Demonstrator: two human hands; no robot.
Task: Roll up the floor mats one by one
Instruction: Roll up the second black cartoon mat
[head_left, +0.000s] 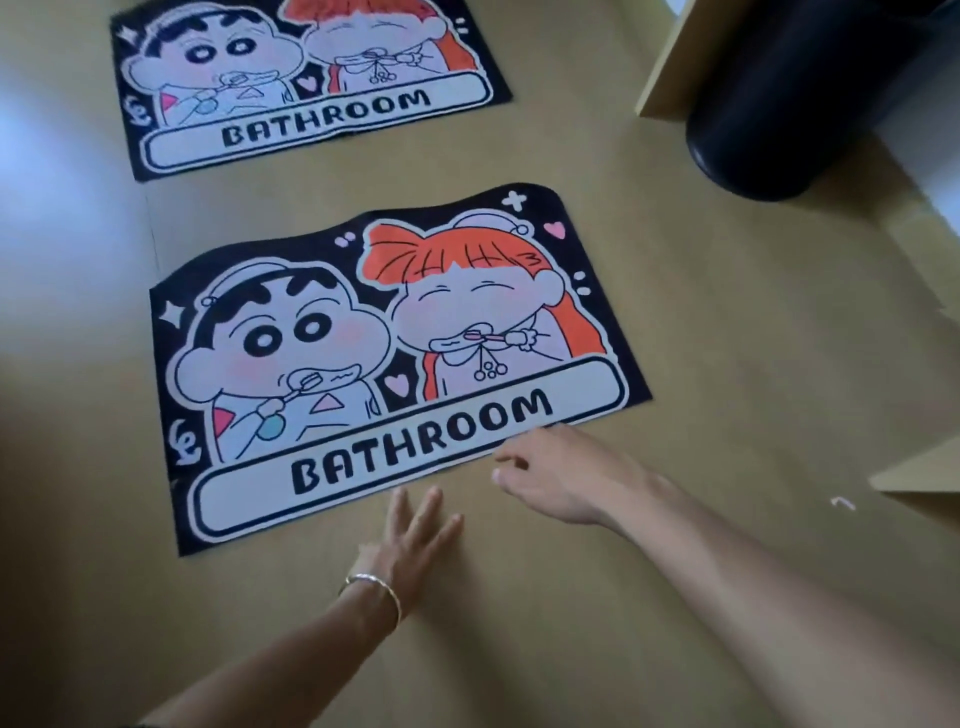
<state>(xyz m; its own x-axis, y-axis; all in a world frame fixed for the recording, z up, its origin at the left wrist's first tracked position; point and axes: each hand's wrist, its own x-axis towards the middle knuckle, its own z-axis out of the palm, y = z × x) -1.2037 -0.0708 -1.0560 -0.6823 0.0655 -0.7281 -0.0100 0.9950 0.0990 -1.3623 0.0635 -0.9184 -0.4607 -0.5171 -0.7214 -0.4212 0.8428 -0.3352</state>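
The left grip (410, 540) is released and flat beside the near mat (363, 364); the right grip (561, 473) curls loosely at its edge, seemingly empty.

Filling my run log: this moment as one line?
near black cartoon BATHROOM floor mat: flat | far matching mat: flat | left hand: open, off mat | right hand: curled loosely by near mat's edge

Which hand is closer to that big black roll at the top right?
Right. The right hand is at the lower edge of the near mat, down-left of the black roll; the left hand is farther left and lower.
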